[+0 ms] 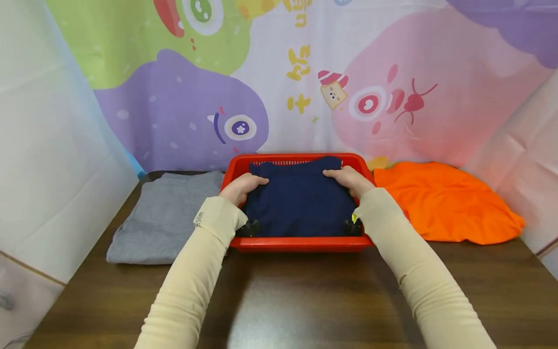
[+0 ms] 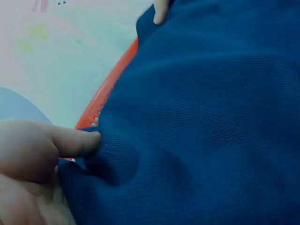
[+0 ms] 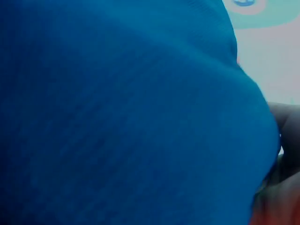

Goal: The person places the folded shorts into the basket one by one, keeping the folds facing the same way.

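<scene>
A folded navy-blue cloth garment lies in the red plastic basket, its back edge reaching up near the far rim. My left hand grips the garment's left side, thumb on top and the other fingers hidden beneath the fabric. On the opposite side my right hand holds the right edge in the same way, thumb over the cloth. In the left wrist view the left thumb presses into the fabric and makes folds. Blue cloth fills most of the right wrist view, with the right hand partly seen at its edge.
To the left of the basket a folded grey garment lies on the dark wooden table. An orange cloth lies to the right. Behind hangs a printed cartoon curtain, and white sheets close the sides.
</scene>
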Demonstrator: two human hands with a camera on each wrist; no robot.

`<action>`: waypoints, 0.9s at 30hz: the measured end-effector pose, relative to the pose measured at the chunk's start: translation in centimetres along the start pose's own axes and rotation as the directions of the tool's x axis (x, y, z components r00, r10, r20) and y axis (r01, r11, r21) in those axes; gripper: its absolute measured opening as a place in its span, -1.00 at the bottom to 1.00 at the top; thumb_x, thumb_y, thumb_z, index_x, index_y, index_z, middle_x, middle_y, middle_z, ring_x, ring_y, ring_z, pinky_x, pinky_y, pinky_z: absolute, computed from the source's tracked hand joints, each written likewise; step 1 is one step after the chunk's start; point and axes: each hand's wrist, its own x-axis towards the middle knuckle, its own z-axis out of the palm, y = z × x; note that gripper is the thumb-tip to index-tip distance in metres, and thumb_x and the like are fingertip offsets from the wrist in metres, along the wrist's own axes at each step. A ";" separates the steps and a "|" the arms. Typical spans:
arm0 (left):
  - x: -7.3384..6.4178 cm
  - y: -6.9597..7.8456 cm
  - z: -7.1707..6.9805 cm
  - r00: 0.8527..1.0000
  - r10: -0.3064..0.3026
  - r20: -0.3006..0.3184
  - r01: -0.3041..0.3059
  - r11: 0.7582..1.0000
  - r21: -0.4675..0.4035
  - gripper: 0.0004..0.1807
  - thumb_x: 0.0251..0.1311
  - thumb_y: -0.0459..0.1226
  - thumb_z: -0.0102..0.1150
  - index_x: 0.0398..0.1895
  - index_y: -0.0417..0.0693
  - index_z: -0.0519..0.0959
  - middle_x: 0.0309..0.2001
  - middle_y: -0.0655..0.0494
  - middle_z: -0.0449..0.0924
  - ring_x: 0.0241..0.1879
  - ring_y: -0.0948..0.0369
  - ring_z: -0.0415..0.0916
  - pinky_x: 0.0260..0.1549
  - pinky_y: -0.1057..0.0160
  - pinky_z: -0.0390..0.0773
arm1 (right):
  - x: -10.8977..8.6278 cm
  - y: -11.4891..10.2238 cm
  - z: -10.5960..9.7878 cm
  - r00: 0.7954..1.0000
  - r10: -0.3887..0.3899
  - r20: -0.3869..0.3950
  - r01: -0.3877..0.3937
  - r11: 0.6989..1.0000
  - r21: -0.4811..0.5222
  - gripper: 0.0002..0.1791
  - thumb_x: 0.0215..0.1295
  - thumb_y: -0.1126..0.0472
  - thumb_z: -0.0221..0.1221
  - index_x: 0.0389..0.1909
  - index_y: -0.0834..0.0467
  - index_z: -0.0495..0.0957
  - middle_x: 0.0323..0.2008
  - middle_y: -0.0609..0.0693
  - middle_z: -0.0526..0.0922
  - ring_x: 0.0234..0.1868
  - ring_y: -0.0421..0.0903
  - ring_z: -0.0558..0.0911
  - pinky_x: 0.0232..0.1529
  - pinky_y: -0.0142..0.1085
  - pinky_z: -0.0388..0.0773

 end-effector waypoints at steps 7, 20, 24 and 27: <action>8.3 -3.3 -1.5 1.000 -0.005 -0.024 0.006 1.000 0.030 -0.52 0.14 -0.28 0.12 0.12 -0.28 0.33 0.12 -0.05 0.36 -0.01 0.01 0.42 0.00 0.08 0.44 | 0.1 0.3 0.5 1.000 0.000 -0.005 0.000 0.998 -0.057 -0.17 0.34 0.02 -0.09 0.39 0.30 -0.31 0.39 0.22 -0.10 0.28 0.16 0.19 0.28 -0.03 0.14; 7.0 -3.2 -1.2 0.988 0.020 -0.154 0.011 0.979 0.203 -0.49 0.23 -0.34 -0.08 0.26 -0.26 0.20 0.32 -0.05 0.13 0.22 -0.03 0.19 0.14 0.01 0.31 | 4.5 2.9 0.4 0.997 -0.071 -0.026 0.058 0.936 -0.348 -0.22 0.29 0.04 -0.02 0.32 0.45 -0.07 0.33 0.29 0.07 0.24 0.17 0.25 0.24 -0.03 0.20; 13.9 -5.9 -2.9 0.988 0.033 -0.153 0.005 0.970 0.244 -0.47 0.17 -0.32 0.01 0.24 -0.21 0.27 0.30 0.00 0.18 0.20 -0.02 0.22 0.05 -0.01 0.38 | 12.7 7.1 -1.3 0.997 -0.075 -0.021 0.058 0.892 -0.448 -0.09 0.13 -0.21 0.11 0.27 0.39 0.13 0.25 0.24 0.27 0.13 0.12 0.39 0.12 -0.04 0.34; 16.0 -6.7 -3.5 0.988 0.033 -0.150 0.004 0.972 0.237 -0.45 0.14 -0.28 0.07 0.23 -0.21 0.28 0.31 -0.01 0.16 0.21 -0.06 0.20 0.06 -0.06 0.36 | 13.6 7.5 -1.3 0.999 -0.051 -0.002 0.042 0.844 -0.535 -0.10 0.14 -0.25 0.07 0.25 0.39 0.18 0.23 0.25 0.30 0.11 0.14 0.41 0.10 -0.01 0.35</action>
